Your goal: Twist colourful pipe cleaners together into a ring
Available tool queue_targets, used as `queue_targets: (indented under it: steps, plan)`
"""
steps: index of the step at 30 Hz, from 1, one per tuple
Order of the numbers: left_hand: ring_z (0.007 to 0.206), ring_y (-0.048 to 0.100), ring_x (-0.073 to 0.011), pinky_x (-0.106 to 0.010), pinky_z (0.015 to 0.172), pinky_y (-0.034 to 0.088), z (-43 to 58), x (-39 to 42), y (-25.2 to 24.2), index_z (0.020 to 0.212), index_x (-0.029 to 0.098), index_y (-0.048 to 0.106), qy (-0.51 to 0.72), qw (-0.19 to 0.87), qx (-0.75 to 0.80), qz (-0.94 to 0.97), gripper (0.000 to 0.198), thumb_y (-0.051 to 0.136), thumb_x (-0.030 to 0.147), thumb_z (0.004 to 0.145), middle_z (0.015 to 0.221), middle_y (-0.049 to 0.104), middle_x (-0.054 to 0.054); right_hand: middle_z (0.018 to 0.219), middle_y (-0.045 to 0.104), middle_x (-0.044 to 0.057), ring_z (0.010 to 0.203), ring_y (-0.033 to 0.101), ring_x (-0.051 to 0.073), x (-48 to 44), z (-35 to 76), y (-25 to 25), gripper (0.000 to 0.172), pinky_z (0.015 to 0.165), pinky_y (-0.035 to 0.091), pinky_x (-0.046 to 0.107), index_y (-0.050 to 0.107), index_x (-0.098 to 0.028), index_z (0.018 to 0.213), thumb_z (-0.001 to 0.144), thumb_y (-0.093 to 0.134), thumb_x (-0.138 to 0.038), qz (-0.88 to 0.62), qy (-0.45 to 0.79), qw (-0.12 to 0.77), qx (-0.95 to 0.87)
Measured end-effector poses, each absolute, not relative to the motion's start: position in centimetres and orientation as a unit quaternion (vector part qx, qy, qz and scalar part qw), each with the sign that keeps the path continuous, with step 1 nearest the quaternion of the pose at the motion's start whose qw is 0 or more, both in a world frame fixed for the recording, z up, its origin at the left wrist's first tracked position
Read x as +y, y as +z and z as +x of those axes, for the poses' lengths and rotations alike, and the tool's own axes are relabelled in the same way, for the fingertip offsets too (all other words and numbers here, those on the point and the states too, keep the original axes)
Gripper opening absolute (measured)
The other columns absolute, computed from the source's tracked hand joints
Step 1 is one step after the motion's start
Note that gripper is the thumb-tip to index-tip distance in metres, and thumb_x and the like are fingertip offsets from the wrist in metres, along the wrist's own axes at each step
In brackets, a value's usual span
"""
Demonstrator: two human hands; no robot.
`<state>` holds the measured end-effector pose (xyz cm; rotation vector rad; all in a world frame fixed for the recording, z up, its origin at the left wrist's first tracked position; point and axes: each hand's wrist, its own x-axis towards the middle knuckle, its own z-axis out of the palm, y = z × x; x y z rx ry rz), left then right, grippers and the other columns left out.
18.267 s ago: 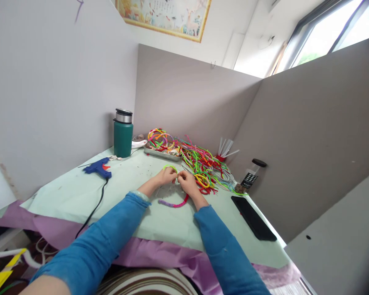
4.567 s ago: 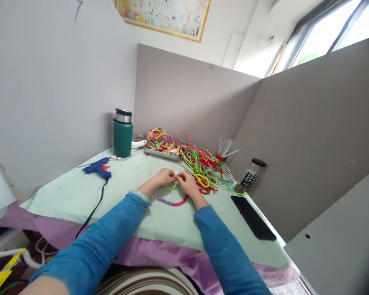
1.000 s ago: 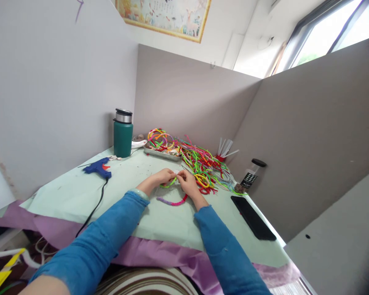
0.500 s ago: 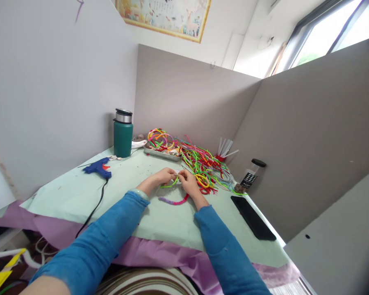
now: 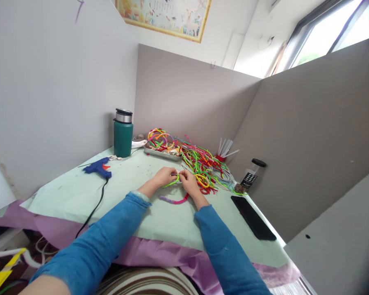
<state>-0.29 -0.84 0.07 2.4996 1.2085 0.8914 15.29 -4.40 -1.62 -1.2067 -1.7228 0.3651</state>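
The left hand [image 5: 163, 176] and the right hand [image 5: 189, 181] meet fingertip to fingertip, each pinching the green pipe cleaner [image 5: 171, 184]. It sags in a shallow curve just below and between them, close over the bench [image 5: 80, 192]. Earlier it arched up above the knuckles; now it hangs beneath, so the bending seems to have turned it over while the grip stayed. Just nearer the person a purple-and-pink pipe cleaner [image 5: 174, 200] lies untouched. Beyond the right hand is the loose pile of pipe cleaners [image 5: 203, 164], and well to the left the blue glue gun [image 5: 96, 167].
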Motion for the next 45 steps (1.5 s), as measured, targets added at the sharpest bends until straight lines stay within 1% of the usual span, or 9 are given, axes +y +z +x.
queue_targets:
  steps: [4, 10, 16, 20, 25, 30, 35, 42, 45]
  plan:
    - [0.068, 0.056, -0.0143, -0.022, 0.063, 0.038, -0.5, -0.9, 0.3, 0.084, 0.014, 0.067, 0.326, 0.146, 0.392, 0.848, 0.029, 0.051, 0.037, 0.077, 0.076, 0.067, -0.004, 0.064, 0.057, -0.002, 0.061, 0.051, 0.013, -4.4, 15.4, -1.7, 0.012, 0.059, 0.036, 0.025, 0.054, -0.019, 0.074, 0.076, 0.045, -0.025, -0.495, 0.157, 0.484, -0.704]
    - [0.06, 0.05, -0.0115, -0.021, 0.057, 0.036, -0.3, -1.3, 1.1, 0.072, 0.012, 0.067, 0.344, 0.177, 0.41, 0.826, 0.027, 0.052, 0.034, 0.076, 0.062, 0.061, -0.002, 0.068, 0.058, -0.001, 0.062, 0.052, 0.013, -4.4, 15.3, -1.7, 0.011, 0.059, 0.037, 0.024, 0.054, -0.019, 0.076, 0.076, 0.046, -0.027, -0.477, 0.173, 0.486, -0.712]
    - [0.047, 0.04, -0.0088, -0.022, 0.048, 0.031, -0.5, -1.1, 1.1, 0.066, 0.012, 0.063, 0.34, 0.286, 0.424, 0.789, 0.03, 0.056, 0.041, 0.071, 0.05, 0.048, 0.002, 0.07, 0.059, 0.0, 0.063, 0.052, 0.014, -4.7, 15.1, -1.7, 0.011, 0.06, 0.037, 0.025, 0.055, -0.019, 0.077, 0.077, 0.048, -0.027, -0.472, 0.138, 0.47, -0.733]
    - [0.04, 0.035, -0.007, -0.022, 0.041, 0.027, -0.7, -1.0, 0.8, 0.067, 0.013, 0.06, 0.338, 0.36, 0.43, 0.755, 0.032, 0.057, 0.045, 0.068, 0.048, 0.042, 0.004, 0.07, 0.06, -0.001, 0.063, 0.053, 0.013, -4.8, 15.1, -1.7, 0.01, 0.059, 0.037, 0.024, 0.055, -0.019, 0.076, 0.077, 0.048, -0.025, -0.474, 0.112, 0.461, -0.742]
    - [0.038, 0.037, -0.0067, -0.021, 0.039, 0.028, -0.6, -1.3, 0.9, 0.062, 0.013, 0.056, 0.338, 0.397, 0.448, 0.726, 0.027, 0.059, 0.04, 0.066, 0.049, 0.044, 0.003, 0.071, 0.06, 0.0, 0.064, 0.053, 0.013, -5.0, 15.0, -1.6, 0.012, 0.06, 0.036, 0.024, 0.056, -0.019, 0.076, 0.078, 0.048, -0.027, -0.479, 0.095, 0.448, -0.749]
    - [0.035, 0.035, -0.0057, -0.021, 0.037, 0.027, -0.3, -1.6, 0.9, 0.063, 0.014, 0.054, 0.321, 0.41, 0.48, 0.706, 0.018, 0.057, 0.031, 0.066, 0.05, 0.047, 0.003, 0.072, 0.062, 0.0, 0.063, 0.053, 0.013, -5.1, 14.9, -1.6, 0.013, 0.059, 0.036, 0.023, 0.056, -0.019, 0.078, 0.079, 0.048, -0.028, -0.484, 0.092, 0.43, -0.756]
    - [0.035, 0.035, -0.0059, -0.02, 0.037, 0.025, -0.2, -1.8, 1.1, 0.063, 0.014, 0.054, 0.317, 0.372, 0.489, 0.723, 0.013, 0.054, 0.026, 0.067, 0.047, 0.043, 0.005, 0.074, 0.061, 0.0, 0.063, 0.054, 0.013, -5.0, 14.9, -1.7, 0.012, 0.059, 0.037, 0.023, 0.056, -0.019, 0.082, 0.078, 0.047, -0.026, -0.488, 0.097, 0.427, -0.755]
    - [0.039, 0.035, -0.0069, -0.02, 0.041, 0.025, -0.4, -1.7, 1.2, 0.065, 0.014, 0.057, 0.311, 0.354, 0.464, 0.75, 0.018, 0.053, 0.03, 0.07, 0.046, 0.039, 0.005, 0.074, 0.061, 0.001, 0.066, 0.054, 0.014, -4.9, 15.0, -1.7, 0.013, 0.06, 0.038, 0.024, 0.055, -0.019, 0.082, 0.079, 0.044, -0.026, -0.501, 0.107, 0.435, -0.741]
    - [0.043, 0.034, -0.0073, -0.02, 0.044, 0.025, -0.4, -1.3, 0.8, 0.06, 0.013, 0.058, 0.316, 0.303, 0.443, 0.783, 0.024, 0.052, 0.034, 0.071, 0.045, 0.039, 0.005, 0.071, 0.06, 0.0, 0.065, 0.053, 0.014, -4.8, 15.1, -1.8, 0.015, 0.06, 0.037, 0.024, 0.055, -0.02, 0.081, 0.081, 0.042, -0.028, -0.514, 0.117, 0.44, -0.727]
